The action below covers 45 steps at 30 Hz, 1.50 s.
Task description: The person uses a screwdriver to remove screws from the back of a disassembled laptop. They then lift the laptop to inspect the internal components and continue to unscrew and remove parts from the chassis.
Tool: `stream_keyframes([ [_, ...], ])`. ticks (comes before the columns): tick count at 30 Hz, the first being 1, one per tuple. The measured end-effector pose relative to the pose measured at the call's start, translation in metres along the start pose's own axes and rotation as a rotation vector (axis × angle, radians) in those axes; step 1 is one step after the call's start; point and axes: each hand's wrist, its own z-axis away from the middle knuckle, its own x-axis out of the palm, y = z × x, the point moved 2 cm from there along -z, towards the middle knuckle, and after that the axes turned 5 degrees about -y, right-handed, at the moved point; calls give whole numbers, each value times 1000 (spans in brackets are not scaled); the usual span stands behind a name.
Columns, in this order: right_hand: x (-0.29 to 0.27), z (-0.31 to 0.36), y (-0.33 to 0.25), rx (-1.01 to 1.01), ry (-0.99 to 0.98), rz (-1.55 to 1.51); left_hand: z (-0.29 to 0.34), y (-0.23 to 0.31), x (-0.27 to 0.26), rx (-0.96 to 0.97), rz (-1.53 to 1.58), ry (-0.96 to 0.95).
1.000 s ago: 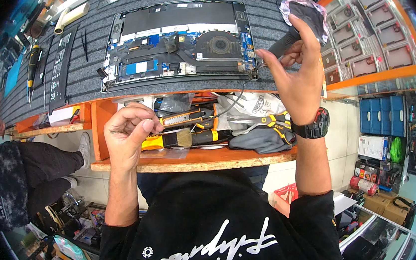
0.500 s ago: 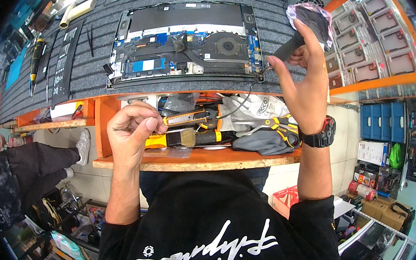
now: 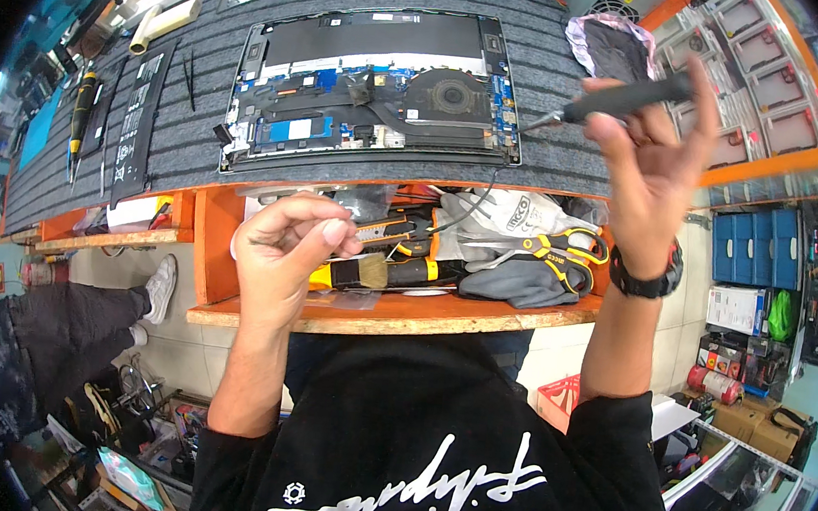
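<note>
In my right hand [image 3: 657, 181] is a screwdriver [image 3: 626, 96] with a dark handle and a thin metal shaft, held across my fingers. Its shaft points left, towards the right edge of the opened laptop [image 3: 365, 94], whose fan, boards and black battery are exposed. My left hand [image 3: 287, 244] hovers over the pulled-out drawer [image 3: 403, 320], thumb pressed to the fingertips. Whatever it may pinch is too small to make out. Beside that hand lie a utility knife [image 3: 387, 230] and a brush [image 3: 368, 273]; yellow-and-black scissors [image 3: 566, 256] rest on grey-white gloves [image 3: 506, 221].
Behind the screwdriver sits a dark-lined pouch [image 3: 611, 48]. To its right stands an orange-framed case [image 3: 772, 162] with small boxes. A loose battery [image 3: 142, 116], tweezers [image 3: 189, 77] and a yellow-black screwdriver [image 3: 81, 116] lie left on the ribbed mat [image 3: 199, 137]. Another person's legs [image 3: 78, 322] show at left.
My right hand has moved right, and the screwdriver in it has swung from steep to nearly level. My left hand has shifted slightly right, still pinched. The whole view has moved a little.
</note>
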Motion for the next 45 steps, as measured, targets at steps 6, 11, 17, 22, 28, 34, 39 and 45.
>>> stream_keyframes([
  [6,41,36,-40,-42,120,-321,-9,2,50,49,194,-35],
  [11,51,46,-36,-54,115,-483,-12,-1,69,-24,277,-87],
  [17,58,48,-41,-53,154,-486,-12,-3,78,-5,261,-29],
  [22,59,50,-39,-64,173,-462,-10,-4,79,-8,295,-15],
  [28,61,53,-39,-86,206,-413,-11,-3,85,20,347,29],
  [34,63,57,-43,-76,324,-320,-9,-5,93,188,290,36],
  [39,54,46,-37,47,324,-422,-19,-1,81,254,-18,-88],
  [45,-9,26,-5,75,233,-99,-13,18,-35,547,-529,355],
])
